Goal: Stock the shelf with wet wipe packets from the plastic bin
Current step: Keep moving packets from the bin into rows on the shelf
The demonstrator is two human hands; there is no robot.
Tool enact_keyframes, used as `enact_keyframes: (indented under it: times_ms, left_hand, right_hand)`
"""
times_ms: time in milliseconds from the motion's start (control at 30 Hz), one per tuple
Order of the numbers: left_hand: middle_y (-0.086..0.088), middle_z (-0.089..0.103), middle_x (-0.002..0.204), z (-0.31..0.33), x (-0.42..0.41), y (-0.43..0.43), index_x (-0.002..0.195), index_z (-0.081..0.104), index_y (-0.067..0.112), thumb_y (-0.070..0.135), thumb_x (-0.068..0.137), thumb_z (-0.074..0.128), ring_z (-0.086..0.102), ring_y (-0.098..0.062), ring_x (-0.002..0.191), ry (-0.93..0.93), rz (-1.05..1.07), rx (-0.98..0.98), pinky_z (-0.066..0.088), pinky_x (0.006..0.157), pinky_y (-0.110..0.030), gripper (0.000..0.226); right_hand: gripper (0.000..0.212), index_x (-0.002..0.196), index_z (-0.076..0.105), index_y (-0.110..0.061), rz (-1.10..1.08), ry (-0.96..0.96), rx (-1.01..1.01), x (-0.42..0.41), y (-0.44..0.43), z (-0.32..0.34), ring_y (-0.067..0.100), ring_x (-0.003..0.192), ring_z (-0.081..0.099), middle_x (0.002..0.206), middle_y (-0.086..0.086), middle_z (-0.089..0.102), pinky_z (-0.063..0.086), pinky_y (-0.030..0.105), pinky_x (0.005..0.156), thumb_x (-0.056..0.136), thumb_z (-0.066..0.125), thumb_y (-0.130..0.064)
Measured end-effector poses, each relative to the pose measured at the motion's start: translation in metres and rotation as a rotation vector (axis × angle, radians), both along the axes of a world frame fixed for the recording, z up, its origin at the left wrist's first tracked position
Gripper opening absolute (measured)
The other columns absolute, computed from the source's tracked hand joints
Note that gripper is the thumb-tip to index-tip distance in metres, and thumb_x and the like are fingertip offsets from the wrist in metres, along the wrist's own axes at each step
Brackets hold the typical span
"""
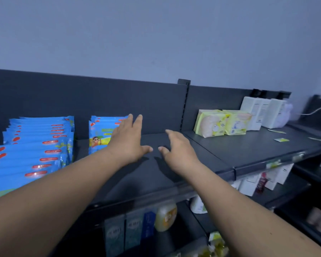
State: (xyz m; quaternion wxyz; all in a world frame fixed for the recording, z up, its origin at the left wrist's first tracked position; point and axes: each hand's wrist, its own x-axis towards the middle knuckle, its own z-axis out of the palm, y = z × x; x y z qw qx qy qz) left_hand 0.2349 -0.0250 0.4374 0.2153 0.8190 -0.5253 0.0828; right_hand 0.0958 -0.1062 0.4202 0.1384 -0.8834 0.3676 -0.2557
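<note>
Blue wet wipe packets stand in two rows on the dark top shelf [156,175]. The long row [33,145] fills the far left. A short row [100,134] stands upright near the back panel. My left hand [127,140] is open with fingers spread, right beside the short row's right end; whether it touches is unclear. My right hand [178,149] hovers open over the bare shelf to the right, holding nothing. The plastic bin is out of view.
Pale green packs [220,123] and white boxes [261,115] sit on the adjoining shelf section at right. A slotted upright [183,106] divides the sections. Lower shelves hold boxes and a yellow bottle [165,216].
</note>
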Motion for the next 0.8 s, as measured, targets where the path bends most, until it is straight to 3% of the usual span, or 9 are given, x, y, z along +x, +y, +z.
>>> enact_keyframes:
  times_ms: [267,467,633,700,800]
  left_hand:
    - [-0.009,0.001,0.161,-0.029,-0.110,-0.005,0.153,0.000,0.019,0.054,0.081,0.066,0.004,-0.026,0.148,-0.085,-0.259,0.083,0.012,0.119,-0.040,0.104]
    - [-0.006,0.022,0.156,-0.058,-0.183,-0.001,0.152,0.014,0.016,0.054,0.082,0.063,0.020,-0.023,0.143,-0.187,-0.402,0.113,0.018,0.116,-0.034,0.094]
    - [-0.007,0.039,0.146,-0.092,-0.222,0.002,0.148,0.029,0.012,0.051,0.081,0.064,0.032,-0.025,0.137,-0.332,-0.502,0.122,0.012,0.117,-0.042,0.085]
    - [-0.013,0.052,0.134,-0.108,-0.234,0.002,0.140,0.044,0.006,0.045,0.074,0.071,0.045,-0.032,0.128,-0.351,-0.561,0.094,0.021,0.113,-0.047,0.082]
    - [-0.016,0.063,0.114,-0.127,-0.247,0.002,0.124,0.059,0.001,0.048,0.063,0.063,0.059,-0.035,0.108,-0.287,-0.591,0.090,0.041,0.096,-0.045,0.077]
  right_hand:
    - [0.064,0.147,0.030,-0.013,-0.183,0.214,-0.210,-0.128,0.006,-0.025,0.026,0.136,0.031,0.147,0.007,0.036,0.026,0.037,0.113,0.092,0.055,-0.036]
    - [0.066,0.147,0.029,-0.015,-0.274,0.317,-0.142,-0.223,0.021,-0.059,0.027,0.140,0.026,0.151,0.007,0.031,0.023,0.041,0.115,0.091,0.057,-0.035]
    - [0.066,0.147,0.030,-0.014,-0.311,0.353,-0.111,-0.274,0.036,-0.085,0.026,0.136,0.031,0.148,0.007,0.036,0.027,0.039,0.113,0.091,0.058,-0.034]
    - [0.067,0.148,0.029,-0.013,-0.312,0.357,-0.096,-0.289,0.041,-0.097,0.027,0.135,0.033,0.147,0.007,0.037,0.028,0.039,0.113,0.090,0.059,-0.033]
    - [0.064,0.147,0.029,-0.013,-0.322,0.373,-0.060,-0.307,0.049,-0.114,0.027,0.136,0.032,0.147,0.007,0.036,0.025,0.037,0.112,0.092,0.057,-0.030]
